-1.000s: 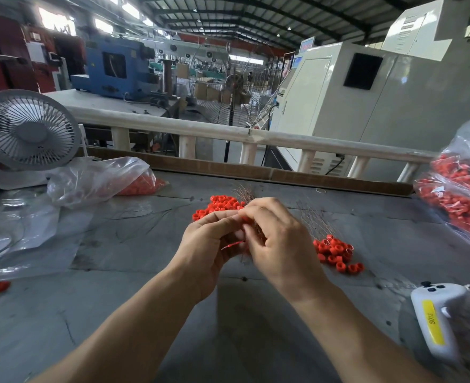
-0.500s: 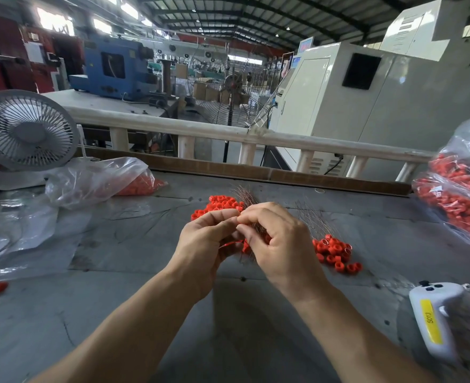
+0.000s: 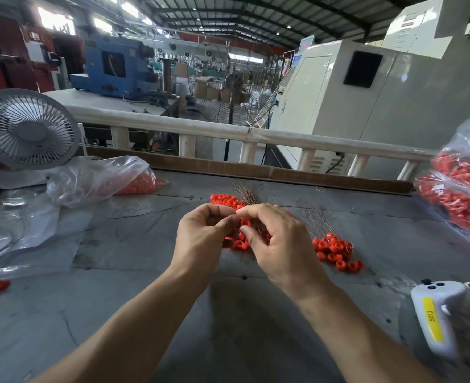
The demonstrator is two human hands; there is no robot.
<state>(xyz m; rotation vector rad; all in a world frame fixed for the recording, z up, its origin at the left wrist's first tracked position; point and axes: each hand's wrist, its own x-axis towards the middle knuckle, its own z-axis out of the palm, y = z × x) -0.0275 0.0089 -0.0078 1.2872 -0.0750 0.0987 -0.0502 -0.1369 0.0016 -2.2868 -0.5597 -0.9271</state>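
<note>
- Right hand (image 3: 278,244) pinches a red cap (image 3: 245,223) between thumb and forefinger, just above the table (image 3: 145,313); left hand (image 3: 200,239), fingers curled, grips it from the other side.
- At left, a clear bag (image 3: 90,178) holds some red caps; at right, a bulging bag (image 3: 460,189) is full of them.
- Close by lie loose caps (image 3: 334,251) and copper wires (image 3: 246,193); a fan (image 3: 26,134) and a white controller (image 3: 433,319) sit well apart.

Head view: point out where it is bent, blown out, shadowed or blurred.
Head view: the wide lens bows the white railing into an arc; head view, upper left: the roof windows are blown out; head view, bottom: the arms cast a soft shadow on the table; head view, centre: the right hand and the red cap it pinches look sharp, the bag at the right edge smeared.
</note>
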